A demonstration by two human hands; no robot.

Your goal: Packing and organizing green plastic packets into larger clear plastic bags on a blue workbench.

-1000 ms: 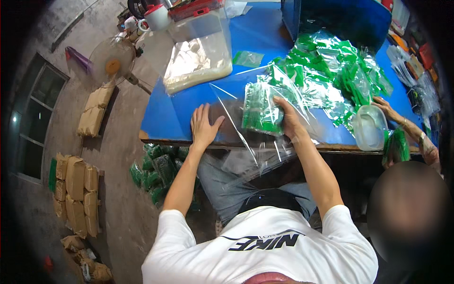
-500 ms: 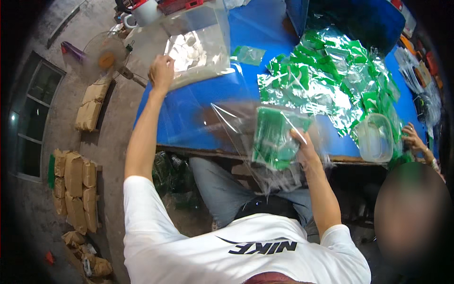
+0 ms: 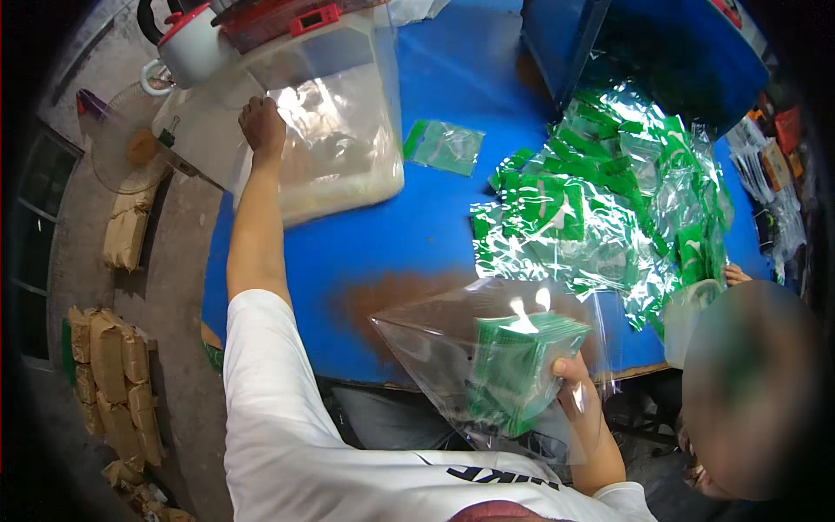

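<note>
In my right hand [image 3: 570,374] is a thick stack of green-edged clear packets [image 3: 517,370], gripped at the table's near edge with the thumb on its right side. A large clear plastic bag [image 3: 417,335] surrounds the stack and spreads out to the left. My left hand [image 3: 263,126] is stretched far forward to the left side of a translucent plastic tub [image 3: 348,187]. Its fingers are curled at the tub's edge; what they hold, if anything, is hidden. Pale, shiny contents show inside the tub. One flat green-and-clear packet [image 3: 445,148] lies right of the tub.
A large heap of green and silvery packets [image 3: 574,217] covers the blue table's [image 3: 417,252] right half, before a dark blue bin [image 3: 644,61]. At far left are a white kettle [image 3: 196,48] and a fan [image 3: 130,148]. Another person sits at right beside a clear container [image 3: 683,326].
My view has shifted forward over the table. My left hand has moved along the tub's left side. My right hand still grips the bagged stack, now more upright.
</note>
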